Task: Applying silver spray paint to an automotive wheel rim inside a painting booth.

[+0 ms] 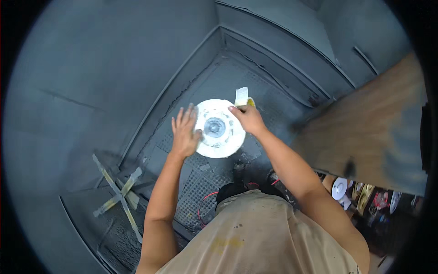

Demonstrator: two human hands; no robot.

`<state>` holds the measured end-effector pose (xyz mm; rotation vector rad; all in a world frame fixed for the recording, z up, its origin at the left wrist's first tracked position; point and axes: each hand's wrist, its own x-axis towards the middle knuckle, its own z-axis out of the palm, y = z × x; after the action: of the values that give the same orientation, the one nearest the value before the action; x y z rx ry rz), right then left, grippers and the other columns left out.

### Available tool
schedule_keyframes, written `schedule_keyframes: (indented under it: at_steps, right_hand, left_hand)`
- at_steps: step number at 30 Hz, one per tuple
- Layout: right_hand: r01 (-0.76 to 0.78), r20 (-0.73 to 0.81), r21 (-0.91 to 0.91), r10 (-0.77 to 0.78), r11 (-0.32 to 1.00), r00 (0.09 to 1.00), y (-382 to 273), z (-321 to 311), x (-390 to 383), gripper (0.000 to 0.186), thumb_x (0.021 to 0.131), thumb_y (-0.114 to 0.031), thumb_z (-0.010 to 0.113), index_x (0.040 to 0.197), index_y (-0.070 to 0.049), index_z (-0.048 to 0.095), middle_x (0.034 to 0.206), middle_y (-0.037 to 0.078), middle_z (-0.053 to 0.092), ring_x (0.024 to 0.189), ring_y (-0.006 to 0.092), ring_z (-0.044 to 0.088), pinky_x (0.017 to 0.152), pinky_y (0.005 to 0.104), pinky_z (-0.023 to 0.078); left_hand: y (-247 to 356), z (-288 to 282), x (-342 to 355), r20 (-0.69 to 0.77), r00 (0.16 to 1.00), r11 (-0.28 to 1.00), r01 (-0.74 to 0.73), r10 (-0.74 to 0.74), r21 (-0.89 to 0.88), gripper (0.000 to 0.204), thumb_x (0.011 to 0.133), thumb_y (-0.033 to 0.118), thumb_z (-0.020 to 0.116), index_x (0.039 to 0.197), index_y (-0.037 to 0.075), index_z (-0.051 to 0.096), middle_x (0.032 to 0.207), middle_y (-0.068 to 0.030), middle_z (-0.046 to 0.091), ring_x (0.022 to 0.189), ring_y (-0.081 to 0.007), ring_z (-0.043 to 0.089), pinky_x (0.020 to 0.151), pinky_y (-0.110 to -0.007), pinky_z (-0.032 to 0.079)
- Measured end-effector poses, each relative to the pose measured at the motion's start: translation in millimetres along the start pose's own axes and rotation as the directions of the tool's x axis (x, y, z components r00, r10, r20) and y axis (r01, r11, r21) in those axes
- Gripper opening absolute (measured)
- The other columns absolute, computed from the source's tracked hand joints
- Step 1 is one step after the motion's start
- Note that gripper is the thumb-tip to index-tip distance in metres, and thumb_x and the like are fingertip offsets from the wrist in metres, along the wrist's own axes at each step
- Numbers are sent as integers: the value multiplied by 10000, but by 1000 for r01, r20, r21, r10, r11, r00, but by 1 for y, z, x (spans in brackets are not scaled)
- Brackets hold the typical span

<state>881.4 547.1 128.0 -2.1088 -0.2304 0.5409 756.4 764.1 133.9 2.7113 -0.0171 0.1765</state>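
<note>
A round white wheel-like disc (219,145) with a grey hub and small openings is held in front of me. My right hand (247,118) grips its upper right rim, along with what looks like a yellow-cored roll of tape (250,102) with a pale strip (241,95) sticking up. My left hand (185,131) is at the disc's left edge, fingers spread, palm down and slightly blurred.
Grey coated walls (105,59) surround a gridded floor (191,187). A cross stand wrapped in tape (121,196) is at lower left. A wooden panel (360,132) is at right, with assorted round parts (339,188) below it. A red hose (205,198) lies near my feet.
</note>
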Motion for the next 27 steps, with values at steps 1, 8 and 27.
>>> schedule_keyframes:
  at_steps: [1,8,27]
  right_hand:
    - [17,-108,21,-14,1000,994,18,2,13,671,826,-555,611,1042,78,658,993,273,654,973,344,647,868,378,491]
    - [-186,28,294,186,938,982,114,-16,-60,450,701,-382,801,927,-32,630,879,153,668,820,283,639,759,400,490]
    - [-558,-93,776,930,292,357,522,-138,-501,635,884,-327,526,1391,-4,323,995,239,634,643,314,668,521,381,551]
  left_hand:
    - [-4,2,4,-66,998,995,-12,6,-98,656,952,477,339,1462,67,291,1540,-149,218,1433,-320,153,1152,-506,70]
    - [-38,96,-52,199,779,173,366,-595,-914,660,983,504,242,1401,6,356,1441,-177,380,1309,-326,392,1087,-437,320]
    - [82,308,-179,782,466,882,-418,415,-219,440,893,435,509,993,28,640,873,-111,676,738,-288,630,688,-410,506]
